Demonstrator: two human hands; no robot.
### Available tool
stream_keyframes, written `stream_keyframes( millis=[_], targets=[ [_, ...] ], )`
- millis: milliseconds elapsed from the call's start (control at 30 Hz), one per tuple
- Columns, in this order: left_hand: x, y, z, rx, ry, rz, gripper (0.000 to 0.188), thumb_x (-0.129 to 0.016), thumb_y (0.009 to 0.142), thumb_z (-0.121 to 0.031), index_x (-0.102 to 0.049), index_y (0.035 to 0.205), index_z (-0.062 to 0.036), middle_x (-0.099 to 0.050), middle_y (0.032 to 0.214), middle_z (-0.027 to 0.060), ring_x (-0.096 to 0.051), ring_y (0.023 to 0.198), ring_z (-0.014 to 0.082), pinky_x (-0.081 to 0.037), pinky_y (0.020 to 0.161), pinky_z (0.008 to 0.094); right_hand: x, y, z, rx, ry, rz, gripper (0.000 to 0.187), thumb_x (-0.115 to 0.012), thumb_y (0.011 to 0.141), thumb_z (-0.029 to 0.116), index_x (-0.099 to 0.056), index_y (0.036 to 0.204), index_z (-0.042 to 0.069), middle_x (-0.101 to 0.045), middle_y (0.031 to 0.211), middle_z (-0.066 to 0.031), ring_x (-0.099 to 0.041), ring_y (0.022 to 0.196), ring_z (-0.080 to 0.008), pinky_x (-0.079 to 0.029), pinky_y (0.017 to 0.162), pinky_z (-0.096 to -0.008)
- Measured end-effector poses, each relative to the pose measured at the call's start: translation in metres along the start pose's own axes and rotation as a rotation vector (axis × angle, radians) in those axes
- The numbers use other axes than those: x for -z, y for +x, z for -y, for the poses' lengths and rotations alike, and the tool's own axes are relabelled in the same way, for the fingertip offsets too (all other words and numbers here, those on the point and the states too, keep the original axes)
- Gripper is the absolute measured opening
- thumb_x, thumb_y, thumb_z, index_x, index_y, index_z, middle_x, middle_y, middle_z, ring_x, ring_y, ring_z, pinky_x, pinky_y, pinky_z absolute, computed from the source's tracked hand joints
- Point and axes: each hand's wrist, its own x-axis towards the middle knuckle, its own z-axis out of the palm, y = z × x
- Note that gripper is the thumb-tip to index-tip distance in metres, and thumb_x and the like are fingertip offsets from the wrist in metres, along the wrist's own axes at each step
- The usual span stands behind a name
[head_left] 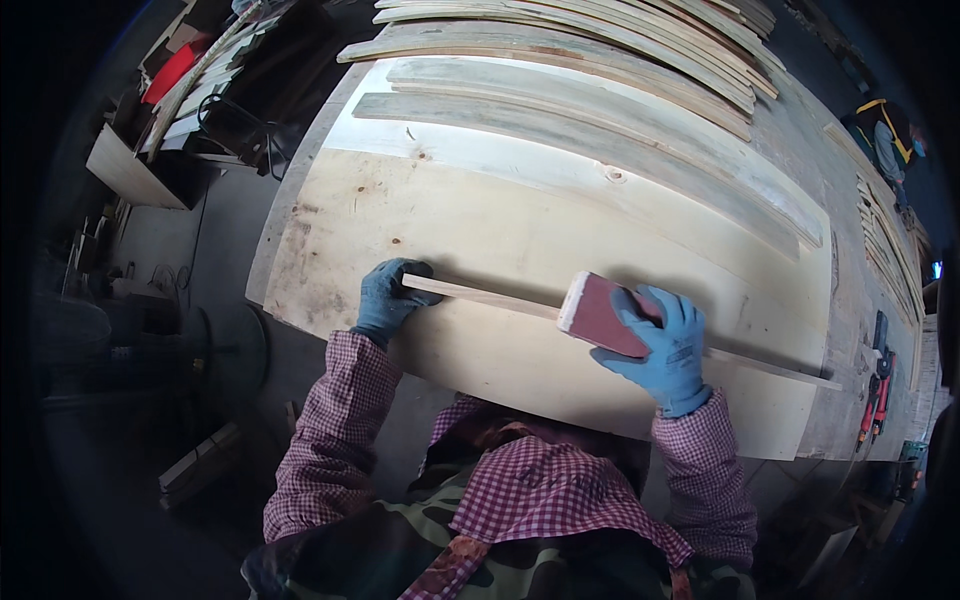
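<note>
A long, narrow wooden strip (484,296) stands on edge across the pale wooden panel (480,216) in front of me. My left hand (385,303), in a blue work glove, is closed around the strip's left end; some of its fingers are hidden behind the wood. In my right hand (668,350), also gloved in blue, is a sanding block (603,312) with a reddish-brown abrasive face. The block is tilted over the middle of the strip, and whether it touches the wood I cannot tell. Past my right hand, the strip runs on toward the panel's right edge.
Two loose boards (560,125) lie farther back on the panel, with a stack of planks (600,45) beyond them. Tools with red handles (876,400) lie at the right table edge. Another person (888,140) is at the far right. A red item (178,70) sits among clutter at left.
</note>
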Motion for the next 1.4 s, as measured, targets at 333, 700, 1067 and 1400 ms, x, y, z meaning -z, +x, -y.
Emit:
stream_keyframes(
  millis=[333, 700, 1067, 1400],
  targets=[
    [0.005, 0.004, -0.010, -0.051, 0.057, -0.001, 0.036, -0.090, 0.063, -0.011, -0.071, 0.094, -0.0068, -0.070, 0.090, 0.0087, -0.066, 0.084, 0.0237, -0.053, 0.078, 0.0347, -0.005, 0.080, 0.060, 0.002, 0.131, 0.366, 0.076, -0.071, 0.072, 0.073, -0.061, 0.137, 0.035, -0.051, 0.137, -0.0105, -0.048, 0.124, -0.0291, -0.035, 0.104, -0.0469],
    [-0.007, 0.002, -0.002, -0.168, -0.001, -0.081, 0.063, -0.093, 0.063, -0.022, -0.065, 0.118, -0.0146, -0.071, 0.087, 0.0068, -0.067, 0.081, 0.0266, -0.053, 0.076, 0.0374, 0.068, 0.038, -0.077, -0.384, 0.575, 0.855, 0.072, -0.080, 0.083, 0.032, -0.052, 0.145, 0.011, -0.058, 0.137, -0.0145, -0.052, 0.131, -0.0286, -0.036, 0.114, -0.0380],
    [-0.019, 0.008, 0.008, 0.003, -0.214, -0.085, 0.111, -0.091, 0.070, -0.020, -0.023, 0.159, -0.0156, -0.072, 0.092, 0.0125, -0.070, 0.086, 0.0246, -0.055, 0.078, 0.0344, -0.031, 0.186, 0.112, -0.178, 0.797, 0.869, 0.081, -0.080, 0.079, 0.053, -0.053, 0.145, 0.015, -0.064, 0.128, -0.0164, -0.060, 0.119, -0.0242, -0.044, 0.105, -0.0338],
    [-0.012, 0.006, -0.015, 0.016, -0.068, -0.043, 0.111, -0.095, 0.057, -0.033, -0.039, 0.151, -0.0178, -0.072, 0.088, 0.0118, -0.070, 0.083, 0.0323, -0.056, 0.078, 0.0404, -0.021, 0.051, 0.079, 0.052, -0.107, 0.039, 0.079, -0.071, 0.071, 0.074, -0.061, 0.136, 0.031, -0.051, 0.124, -0.0100, -0.049, 0.108, -0.0297, -0.040, 0.084, -0.0498]
  ],
)
